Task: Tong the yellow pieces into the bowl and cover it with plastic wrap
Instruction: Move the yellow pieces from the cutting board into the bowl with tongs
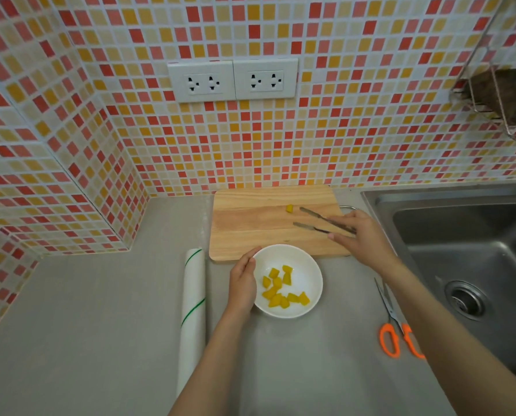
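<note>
A white bowl [306, 267] stands on the grey counter just in front of a wooden cutting board [250, 223]. Several yellow pieces [282, 288] lie in the bowl. One yellow piece [289, 208] sits alone on the board near its back edge. My right hand [361, 235] holds metal tongs [316, 219] over the board, their arms spread, the upper tip just right of that lone piece. My left hand [243, 280] cups the bowl's left rim. A roll of plastic wrap [193, 310] with green stripes lies to the left of the bowl.
Orange-handled scissors [394, 325] lie on the counter to the right of the bowl. A steel sink [476, 265] fills the right side. The tiled wall with two sockets [232, 81] rises behind the board; a wire rack [497, 97] hangs at upper right.
</note>
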### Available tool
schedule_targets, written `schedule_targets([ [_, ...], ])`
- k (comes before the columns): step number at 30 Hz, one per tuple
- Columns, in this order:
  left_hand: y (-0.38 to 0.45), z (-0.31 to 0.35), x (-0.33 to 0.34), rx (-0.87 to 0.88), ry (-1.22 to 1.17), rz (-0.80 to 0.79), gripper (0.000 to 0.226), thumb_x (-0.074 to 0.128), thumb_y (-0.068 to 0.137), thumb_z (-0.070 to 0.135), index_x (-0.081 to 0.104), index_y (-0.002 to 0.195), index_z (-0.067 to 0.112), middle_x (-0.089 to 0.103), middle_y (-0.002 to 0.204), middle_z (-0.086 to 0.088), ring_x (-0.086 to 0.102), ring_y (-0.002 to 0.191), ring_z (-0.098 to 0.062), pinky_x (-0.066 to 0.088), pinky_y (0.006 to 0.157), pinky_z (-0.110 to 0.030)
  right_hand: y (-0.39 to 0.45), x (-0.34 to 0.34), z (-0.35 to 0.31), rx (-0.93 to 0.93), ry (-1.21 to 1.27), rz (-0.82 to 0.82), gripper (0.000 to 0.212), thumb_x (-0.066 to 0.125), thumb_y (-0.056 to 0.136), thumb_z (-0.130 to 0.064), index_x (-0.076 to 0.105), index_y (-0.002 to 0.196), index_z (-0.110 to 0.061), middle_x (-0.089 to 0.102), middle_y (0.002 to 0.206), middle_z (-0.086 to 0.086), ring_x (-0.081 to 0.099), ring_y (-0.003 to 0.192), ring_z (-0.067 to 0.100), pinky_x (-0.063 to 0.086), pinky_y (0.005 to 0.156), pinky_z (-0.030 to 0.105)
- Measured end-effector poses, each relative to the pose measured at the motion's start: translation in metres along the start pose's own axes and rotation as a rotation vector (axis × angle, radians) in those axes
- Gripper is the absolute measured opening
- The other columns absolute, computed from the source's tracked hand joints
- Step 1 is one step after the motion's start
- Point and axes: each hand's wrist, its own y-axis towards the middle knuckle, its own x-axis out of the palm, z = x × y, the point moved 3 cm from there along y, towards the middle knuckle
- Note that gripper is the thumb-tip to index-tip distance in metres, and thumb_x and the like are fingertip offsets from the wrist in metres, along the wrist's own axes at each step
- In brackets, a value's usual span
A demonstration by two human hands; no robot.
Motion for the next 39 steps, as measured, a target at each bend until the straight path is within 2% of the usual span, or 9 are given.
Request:
schedule_targets([
  [4,-0.001,0.001,0.000,-0.006,-0.002,0.002,0.032,0.039,0.095,0.006,0.064,0.112,0.014,0.064,0.119,-0.008,0.057,0.110,-0.019,0.043,0.099,-0.033,0.038,0.024,0.021,0.167,-0.057,-0.004,0.022,0.068,0.081,-0.021,0.073,0.099,-0.010,0.055,0.064,0.002,0.047,0.063,0.016,0.030,0.051,0.025],
  [9,-0.002,0.001,0.000,0.006,-0.001,-0.019,0.031,0.039,0.095,0.007,0.065,0.106,0.020,0.066,0.114,-0.003,0.059,0.106,-0.014,0.047,0.090,-0.022,0.070,0.061,0.031,0.300,-0.035,-0.064,0.025,0.065,0.082,-0.028,0.073,0.103,-0.017,0.071,0.087,0.012,0.061,0.079,0.026,0.040,0.062,0.030],
  [13,0.000,0.001,-0.001,0.003,0.000,-0.022,0.030,0.040,0.095,0.007,0.065,0.105,0.020,0.066,0.114,-0.004,0.060,0.105,-0.013,0.047,0.088,-0.019,0.078,0.077,0.027,0.221,-0.103,-0.058,0.027,0.063,0.083,-0.030,0.072,0.106,-0.020,0.068,0.096,0.015,0.062,0.089,0.034,0.048,0.072,0.037],
  [17,0.002,0.000,-0.001,-0.001,-0.011,-0.033,0.030,0.040,0.095,0.006,0.065,0.105,0.019,0.066,0.113,-0.005,0.059,0.109,-0.019,0.045,0.097,-0.031,0.067,0.079,0.028,0.164,-0.107,0.011,0.026,0.064,0.084,-0.029,0.072,0.102,-0.012,0.062,0.095,0.018,0.059,0.087,0.036,0.045,0.070,0.038],
  [23,0.003,0.002,-0.001,0.023,0.014,-0.033,0.031,0.038,0.094,0.002,0.064,0.110,0.012,0.065,0.113,-0.005,0.057,0.107,-0.017,0.044,0.092,-0.021,0.020,0.052,0.015,0.039,0.058,0.109,0.021,0.070,0.080,-0.013,0.073,0.100,-0.008,0.063,0.085,0.016,0.060,0.079,0.028,0.040,0.067,0.028],
  [26,0.001,0.004,-0.001,0.025,0.018,-0.027,0.031,0.038,0.094,0.002,0.064,0.111,0.008,0.064,0.115,-0.008,0.057,0.106,-0.017,0.045,0.089,-0.018,-0.015,0.034,0.000,-0.041,0.094,0.056,0.023,0.072,0.078,-0.009,0.073,0.100,-0.008,0.061,0.082,0.011,0.060,0.076,0.025,0.043,0.070,0.025],
  [28,0.001,0.004,-0.001,0.018,0.025,-0.018,0.032,0.038,0.094,0.002,0.063,0.114,0.003,0.064,0.119,-0.014,0.057,0.110,-0.022,0.045,0.097,-0.031,-0.039,0.025,-0.009,-0.108,0.048,-0.029,0.025,0.073,0.077,-0.011,0.073,0.102,-0.012,0.058,0.081,0.004,0.059,0.076,0.021,0.042,0.070,0.022],
  [33,-0.002,0.007,0.000,0.004,0.027,-0.016,0.032,0.038,0.094,0.003,0.063,0.113,0.005,0.064,0.119,-0.013,0.057,0.107,-0.020,0.043,0.095,-0.031,-0.071,0.020,-0.018,-0.148,-0.186,-0.206,0.038,0.071,0.078,-0.025,0.066,0.116,-0.024,0.052,0.090,-0.002,0.054,0.091,0.020,0.042,0.080,0.034],
  [39,-0.001,0.007,0.000,-0.003,0.039,-0.012,0.032,0.038,0.093,0.002,0.063,0.114,0.001,0.062,0.122,-0.016,0.056,0.110,-0.023,0.042,0.098,-0.033,-0.051,0.006,-0.012,-0.104,-0.174,-0.039,0.039,0.073,0.077,-0.023,0.067,0.115,-0.018,0.054,0.089,0.002,0.056,0.091,0.025,0.045,0.079,0.039],
])
